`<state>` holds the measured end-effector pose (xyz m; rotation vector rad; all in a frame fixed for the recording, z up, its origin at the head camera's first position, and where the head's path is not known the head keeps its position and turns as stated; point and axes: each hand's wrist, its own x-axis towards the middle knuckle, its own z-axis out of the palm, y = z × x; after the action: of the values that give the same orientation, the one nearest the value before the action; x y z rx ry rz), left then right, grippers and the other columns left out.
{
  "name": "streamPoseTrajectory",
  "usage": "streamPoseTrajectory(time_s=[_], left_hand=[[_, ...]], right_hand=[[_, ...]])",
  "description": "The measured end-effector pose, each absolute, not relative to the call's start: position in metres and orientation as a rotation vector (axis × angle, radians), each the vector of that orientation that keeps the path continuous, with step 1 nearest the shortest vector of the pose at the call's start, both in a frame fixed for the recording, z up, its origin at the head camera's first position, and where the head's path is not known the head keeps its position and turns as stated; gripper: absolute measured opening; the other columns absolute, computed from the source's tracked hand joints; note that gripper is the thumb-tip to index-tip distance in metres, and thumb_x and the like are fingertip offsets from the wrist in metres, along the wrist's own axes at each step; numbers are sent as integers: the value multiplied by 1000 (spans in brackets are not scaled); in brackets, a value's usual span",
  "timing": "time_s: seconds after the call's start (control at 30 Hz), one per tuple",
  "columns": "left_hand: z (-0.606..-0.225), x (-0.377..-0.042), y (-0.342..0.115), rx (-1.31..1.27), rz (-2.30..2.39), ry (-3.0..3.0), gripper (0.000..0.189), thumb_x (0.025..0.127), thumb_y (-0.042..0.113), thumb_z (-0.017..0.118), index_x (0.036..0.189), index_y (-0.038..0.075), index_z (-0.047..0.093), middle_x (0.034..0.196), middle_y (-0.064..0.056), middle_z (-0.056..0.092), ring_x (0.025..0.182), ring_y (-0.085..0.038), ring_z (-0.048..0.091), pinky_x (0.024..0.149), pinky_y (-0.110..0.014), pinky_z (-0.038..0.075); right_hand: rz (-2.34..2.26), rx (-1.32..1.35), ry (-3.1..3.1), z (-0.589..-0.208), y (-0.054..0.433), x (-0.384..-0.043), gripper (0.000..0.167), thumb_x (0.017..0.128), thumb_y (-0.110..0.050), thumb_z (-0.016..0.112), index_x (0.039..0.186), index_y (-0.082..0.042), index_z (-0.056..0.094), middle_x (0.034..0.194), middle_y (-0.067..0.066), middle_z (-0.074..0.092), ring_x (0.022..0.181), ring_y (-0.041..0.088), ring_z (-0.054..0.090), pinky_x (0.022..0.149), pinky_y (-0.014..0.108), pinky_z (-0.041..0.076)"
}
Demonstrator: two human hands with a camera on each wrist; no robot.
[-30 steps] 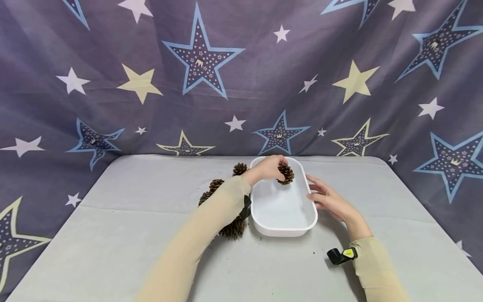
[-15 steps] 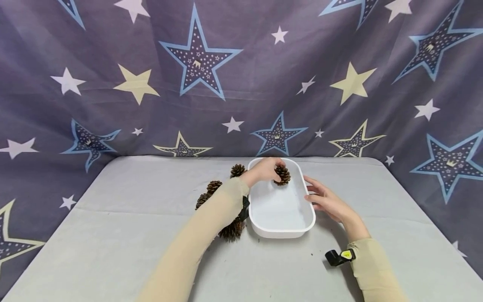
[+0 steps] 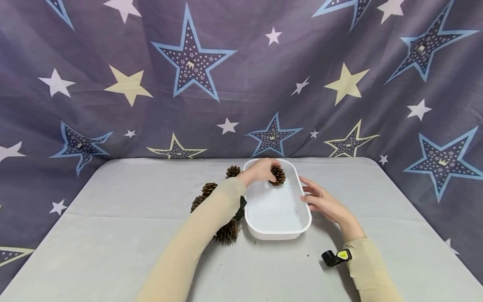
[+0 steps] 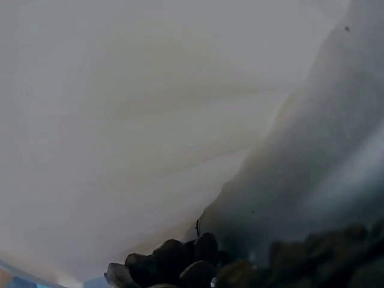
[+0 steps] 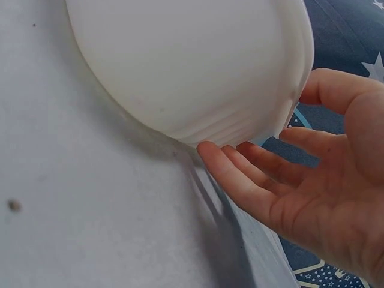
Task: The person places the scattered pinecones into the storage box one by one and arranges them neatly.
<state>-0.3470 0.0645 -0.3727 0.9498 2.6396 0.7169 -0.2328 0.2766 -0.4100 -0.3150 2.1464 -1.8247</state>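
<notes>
In the head view, my left hand (image 3: 259,171) grips a brown pine cone (image 3: 278,175) inside the far part of a white plastic tub (image 3: 277,235). Whether that cone touches the tub's floor is hard to tell. My right hand (image 3: 327,203) rests its fingers along the outside of the tub's right wall. The right wrist view shows that hand (image 5: 324,168) with extended, spread fingers at the white wall (image 5: 192,66). Dark cone scales (image 4: 174,264) fill the bottom edge of the left wrist view, below the pale wall of the tub (image 4: 138,120).
More pine cones lie left of the tub: one near its far corner (image 3: 233,171), some beside my left forearm (image 3: 209,189), and a larger one nearer me (image 3: 226,233), partly covered by the sleeve. A grey cloth covers the table (image 3: 124,247). Behind hangs a star-patterned curtain (image 3: 241,75).
The whole head view has slid slightly, so everything appears a little further left. My left hand still grips the pine cone within the tub, and my right hand stays at the wall.
</notes>
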Motion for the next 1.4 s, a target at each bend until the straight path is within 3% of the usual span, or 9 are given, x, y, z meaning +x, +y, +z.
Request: streamPoseTrajectory(time_s=[0.77, 1.07, 1.4], left_hand=[[-383, -344, 59, 960, 769, 2640, 58, 78, 7, 67, 131, 5, 46, 130, -8, 52, 121, -20, 47, 102, -27, 36], [-368, -345, 50, 920, 833, 2622, 54, 79, 8, 65, 130, 5, 47, 127, -13, 54, 114, -25, 52, 96, -33, 43], [-346, -349, 32, 885, 862, 2644, 44, 82, 12, 65, 124, 6, 53, 121, -13, 56, 107, -24, 56, 89, -32, 47]], right_hand=[[-1830, -330, 2109, -413, 271, -232, 69, 91, -10, 49, 146, -8, 9, 137, 32, 25, 105, 24, 54, 81, 33, 53], [-1848, -349, 2106, -413, 272, -234, 70, 90, -10, 50, 146, -6, 8, 136, 34, 25, 99, 16, 56, 79, 31, 53], [-1840, -348, 2126, -409, 277, -232, 70, 90, -8, 49, 146, -7, 8, 136, 33, 25, 100, 17, 56, 80, 30, 53]])
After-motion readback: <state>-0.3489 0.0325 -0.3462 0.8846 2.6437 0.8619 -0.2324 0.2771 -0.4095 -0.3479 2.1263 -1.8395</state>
